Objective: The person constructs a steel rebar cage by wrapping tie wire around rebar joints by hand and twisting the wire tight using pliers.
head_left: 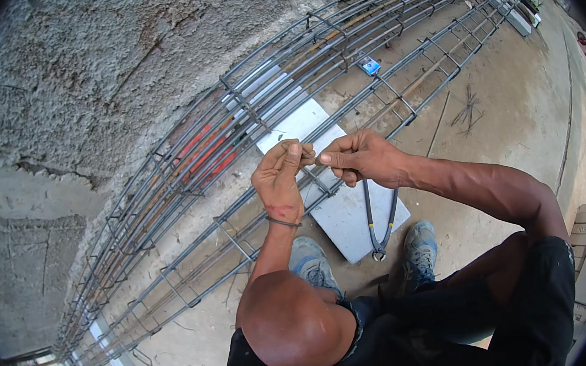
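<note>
Head view, centre frame: left hand (279, 177) and right hand (356, 156) both pinch thin tie wire (312, 174) over the rebar cage (242, 110); looks light, bendy, best gripped near the ends.

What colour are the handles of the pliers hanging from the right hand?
Dark grey, with small yellow marks, on the pliers below the right hand; head view.

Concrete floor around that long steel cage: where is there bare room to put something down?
Bare grey concrete floor lies right of the long steel rebar cage. It is crowded near both hands, left hand and right hand, over the white flat board.
</note>
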### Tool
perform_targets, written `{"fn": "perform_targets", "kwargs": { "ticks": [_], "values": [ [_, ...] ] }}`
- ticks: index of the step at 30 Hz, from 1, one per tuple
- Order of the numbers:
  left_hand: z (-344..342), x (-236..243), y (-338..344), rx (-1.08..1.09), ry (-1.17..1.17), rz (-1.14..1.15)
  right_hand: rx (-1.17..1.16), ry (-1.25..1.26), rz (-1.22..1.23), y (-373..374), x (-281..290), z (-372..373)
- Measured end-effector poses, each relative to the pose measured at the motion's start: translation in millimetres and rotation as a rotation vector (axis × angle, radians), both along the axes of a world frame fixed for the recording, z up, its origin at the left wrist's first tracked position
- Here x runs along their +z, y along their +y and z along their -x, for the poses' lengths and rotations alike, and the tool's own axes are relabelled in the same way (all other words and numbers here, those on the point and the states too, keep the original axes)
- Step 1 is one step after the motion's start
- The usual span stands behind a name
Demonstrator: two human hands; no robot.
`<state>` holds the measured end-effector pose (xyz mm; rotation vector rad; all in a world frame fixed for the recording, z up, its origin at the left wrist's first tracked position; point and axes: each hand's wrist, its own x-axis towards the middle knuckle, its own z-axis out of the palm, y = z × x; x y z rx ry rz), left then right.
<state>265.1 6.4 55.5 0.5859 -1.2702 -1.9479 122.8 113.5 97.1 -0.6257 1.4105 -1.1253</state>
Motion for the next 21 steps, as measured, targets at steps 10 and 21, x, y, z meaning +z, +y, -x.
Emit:
{"fn": "perform_targets", "kwargs": {
  "ticks": [10,21],
  "values": [
    [-1,11,4,-0.03,0.23,0.086,-0.059,-0.448,0.051,6,6,2],
    [-15,4,12,-0.135,-0.078,-0.256,-0.127,-0.46,0.12,3,-3,0]
  ]
}}
